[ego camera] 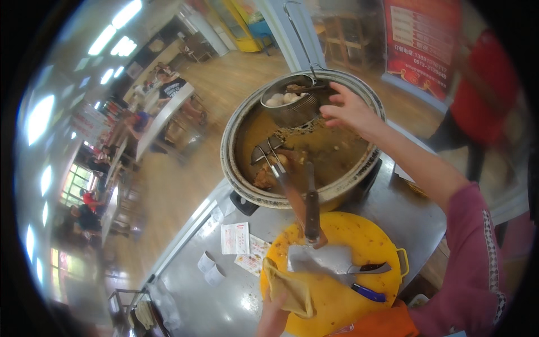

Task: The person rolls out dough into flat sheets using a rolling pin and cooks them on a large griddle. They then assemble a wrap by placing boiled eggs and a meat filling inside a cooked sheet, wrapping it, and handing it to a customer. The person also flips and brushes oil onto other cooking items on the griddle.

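Observation:
My left hand (274,311) grips a split flatbread (290,290) over the near left side of a yellow round cutting board (358,227). My right hand (353,111) hovers with fingers apart above a large pot (227,156) of brown broth, holding nothing visible. Just left of it, a perforated metal basket (294,111) holds several pale eggs (283,99). A wooden-handled fork (294,198) and a dark-handled utensil (312,215) lean over the pot's near rim. Browned meat (265,175) lies in the broth by the fork's prongs. On the board rest a cleaver (322,259) and a blue-handled knife (368,292).
Printed paper packets (236,238) and white cup-shaped papers (209,267) lie on the steel counter (177,274). A long hooked handle (300,38) rises behind the pot. A person in red (484,92) stands at right; seated people and tables (164,122) fill the left.

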